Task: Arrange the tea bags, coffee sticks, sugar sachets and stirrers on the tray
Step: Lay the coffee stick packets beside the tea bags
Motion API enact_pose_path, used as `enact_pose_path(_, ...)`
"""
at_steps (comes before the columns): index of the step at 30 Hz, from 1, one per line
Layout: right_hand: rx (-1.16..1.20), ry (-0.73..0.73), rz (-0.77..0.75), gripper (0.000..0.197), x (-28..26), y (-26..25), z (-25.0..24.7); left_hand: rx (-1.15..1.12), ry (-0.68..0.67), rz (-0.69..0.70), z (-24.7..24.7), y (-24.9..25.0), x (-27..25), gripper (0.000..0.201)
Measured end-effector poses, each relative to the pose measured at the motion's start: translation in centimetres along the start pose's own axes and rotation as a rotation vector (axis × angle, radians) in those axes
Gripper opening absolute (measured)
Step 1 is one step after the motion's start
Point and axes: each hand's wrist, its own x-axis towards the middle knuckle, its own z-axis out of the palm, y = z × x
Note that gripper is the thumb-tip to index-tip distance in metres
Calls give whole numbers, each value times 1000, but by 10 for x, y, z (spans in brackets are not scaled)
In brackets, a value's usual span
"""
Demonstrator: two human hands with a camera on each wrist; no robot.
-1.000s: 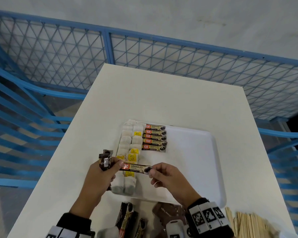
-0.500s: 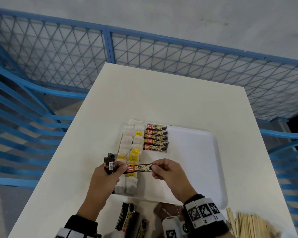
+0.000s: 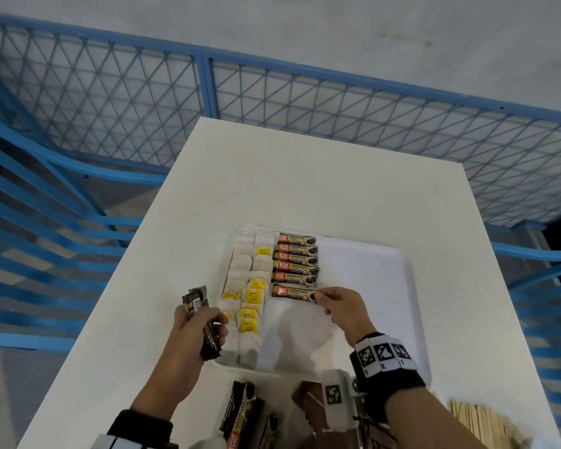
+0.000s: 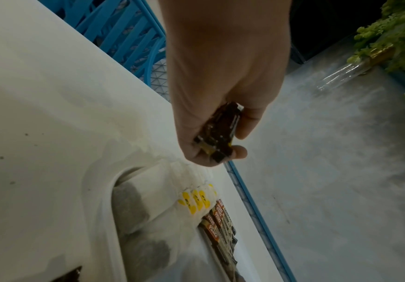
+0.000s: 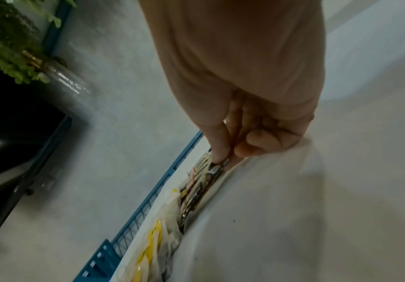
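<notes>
The stick being placed lies flat on the tray, just below a column of five sticks and parallel to them, so it likely goes down as the sixth in that neat stack. The right hand pinches its right end between thumb and forefinger, which leaves the rest of the stick free to be lined up. The left hand is curled round a bundle of spare sticks, held just left of the tray, probably as a ready supply. Tea bags fill two columns along the tray's left side, touching the stick column. On the bench near the person, more sticks, brown sachets and wooden stirrers wait off the tray, so the job seems under halfway done.
</notes>
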Motion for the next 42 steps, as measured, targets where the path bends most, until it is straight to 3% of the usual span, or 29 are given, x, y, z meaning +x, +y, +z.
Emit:
enact_pose_path(7, -133, 148, -74, 10, 8, 2, 15, 9, -54, 35, 3, -1, -3, 17)
enact_pose_path(16, -160, 175, -94, 15, 10, -1, 18, 33, -121, 35, 7, -5, -7, 20)
enact_pose_path(20, -166, 178, -196, 21, -6, -10, 22, 28, -167, 26, 9, -5, -8, 26)
enact_pose_path(22, -125, 88, -288, 16, -24, -20, 29, 46, -190, 35, 11, -4, -9, 26)
enact_pose_path(26, -55, -272, -483, 17, -61, -44, 40, 186, -231, 73, 11, -7, -7, 25)
enact_pose_path(28, -111, -423, -542, 25, -67, -51, 39, 271, -272, 86, 13, -6, -8, 25)
enact_pose_path(30, -187, -484, -568, 21, -68, -54, 37, 333, -309, 95, 15, -6, -10, 24)
enact_pose_path(32, -174, -513, -544, 12, -66, -52, 35, 392, -321, 105, 16, -4, -11, 20)
enact_pose_path(35, -103, -562, -445, 14, -64, -46, 29, 461, -367, 105, 14, -4, -12, 12)
enact_pose_path(38, -11, -591, -334, 15, -63, -36, 18, 522, -385, 63, 9, -5, -13, 16)
enact_pose_path(42, 103, -428, -207, 9, -55, -21, 1, 514, -241, 52, -5, -8, -8, 23)
